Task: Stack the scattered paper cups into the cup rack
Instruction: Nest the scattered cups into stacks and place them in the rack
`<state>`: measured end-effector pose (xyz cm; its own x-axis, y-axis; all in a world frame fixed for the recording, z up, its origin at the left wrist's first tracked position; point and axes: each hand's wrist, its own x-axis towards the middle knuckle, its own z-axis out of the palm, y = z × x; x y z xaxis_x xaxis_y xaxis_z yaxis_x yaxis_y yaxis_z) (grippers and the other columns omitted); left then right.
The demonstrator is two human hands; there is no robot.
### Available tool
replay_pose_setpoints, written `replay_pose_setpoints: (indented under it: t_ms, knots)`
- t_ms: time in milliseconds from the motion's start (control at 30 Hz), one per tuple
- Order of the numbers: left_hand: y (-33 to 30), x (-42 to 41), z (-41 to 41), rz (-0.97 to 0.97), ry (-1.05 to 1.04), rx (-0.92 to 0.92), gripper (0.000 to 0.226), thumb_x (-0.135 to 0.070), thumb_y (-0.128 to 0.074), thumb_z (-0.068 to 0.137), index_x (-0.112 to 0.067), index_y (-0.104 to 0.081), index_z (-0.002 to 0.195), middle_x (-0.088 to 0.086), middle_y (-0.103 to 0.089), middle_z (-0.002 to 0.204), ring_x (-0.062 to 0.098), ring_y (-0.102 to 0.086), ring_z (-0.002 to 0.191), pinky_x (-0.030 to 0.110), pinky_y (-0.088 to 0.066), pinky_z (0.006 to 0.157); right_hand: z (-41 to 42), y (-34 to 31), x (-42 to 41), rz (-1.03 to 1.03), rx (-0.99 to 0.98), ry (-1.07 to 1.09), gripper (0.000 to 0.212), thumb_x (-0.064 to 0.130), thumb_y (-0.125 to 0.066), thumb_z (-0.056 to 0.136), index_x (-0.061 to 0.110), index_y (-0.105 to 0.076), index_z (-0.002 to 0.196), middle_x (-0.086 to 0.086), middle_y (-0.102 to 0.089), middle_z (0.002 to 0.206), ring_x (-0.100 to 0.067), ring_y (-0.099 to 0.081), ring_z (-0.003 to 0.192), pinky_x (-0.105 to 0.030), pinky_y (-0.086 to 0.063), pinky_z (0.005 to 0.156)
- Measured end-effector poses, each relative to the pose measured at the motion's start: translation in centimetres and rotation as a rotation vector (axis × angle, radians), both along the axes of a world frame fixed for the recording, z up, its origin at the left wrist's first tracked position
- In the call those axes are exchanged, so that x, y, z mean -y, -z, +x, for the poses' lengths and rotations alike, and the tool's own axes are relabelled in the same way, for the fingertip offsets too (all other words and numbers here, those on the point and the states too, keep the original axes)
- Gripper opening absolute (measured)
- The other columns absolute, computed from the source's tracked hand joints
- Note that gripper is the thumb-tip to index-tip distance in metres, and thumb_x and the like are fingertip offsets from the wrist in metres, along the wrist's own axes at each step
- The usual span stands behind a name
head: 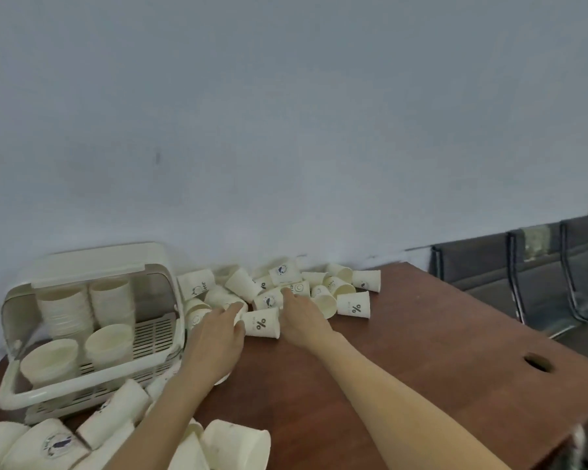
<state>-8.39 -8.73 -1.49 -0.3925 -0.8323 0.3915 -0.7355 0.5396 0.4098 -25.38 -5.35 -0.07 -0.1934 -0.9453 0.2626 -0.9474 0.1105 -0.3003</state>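
A white cup rack (12,400) with its lid (99,262) tipped back stands at the table's left. Inside it are several stacks of paper cups (65,310). Loose paper cups (245,283) lie in a heap by the wall at the back middle. One cup with a % mark (263,323) lies on its side between my hands. My left hand (214,337) holds its open rim between thumb and fingers. My right hand (301,318) reaches past it with straight fingers, and the fingertips touch a cup (270,300) in the heap. More cups (235,442) lie at the near left.
The brown table (421,368) has a round cable hole (538,362) near its right edge. Dark metal waiting chairs (523,283) stand beyond the table at the right. A pale wall runs right behind the cup heap and the rack.
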Motion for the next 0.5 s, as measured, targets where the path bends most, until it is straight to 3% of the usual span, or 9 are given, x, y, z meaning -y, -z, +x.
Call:
replay_pose_setpoints:
  t_ms: [200,500]
  knots:
    - [0.4,-0.9,-8.2,0.037,0.143,0.044,0.044,-0.028,-0.038,0.098,-0.027,-0.041,0.142,0.004,-0.054,0.125,0.024,-0.052,0.115,0.039,-0.043,0.092,-6.7,0.7,-2.5,0.028,0.039,0.138,0.037,0.007,-0.041,0.090,0.002,-0.040,0.127,-0.019,-0.057,0.113,-0.036,-0.053,0.104,-0.039,-0.041,0.076]
    - [1.9,-0.3,-15.6,0.062,0.255,0.240,0.045,-0.026,-0.033,0.099,-0.028,-0.035,0.143,0.005,-0.052,0.121,0.026,-0.050,0.115,0.041,-0.045,0.090,-13.2,3.5,-3.3,0.086,0.109,0.330,0.024,0.011,-0.039,0.092,0.005,-0.043,0.115,-0.018,-0.059,0.110,-0.036,-0.055,0.100,-0.035,-0.036,0.070]
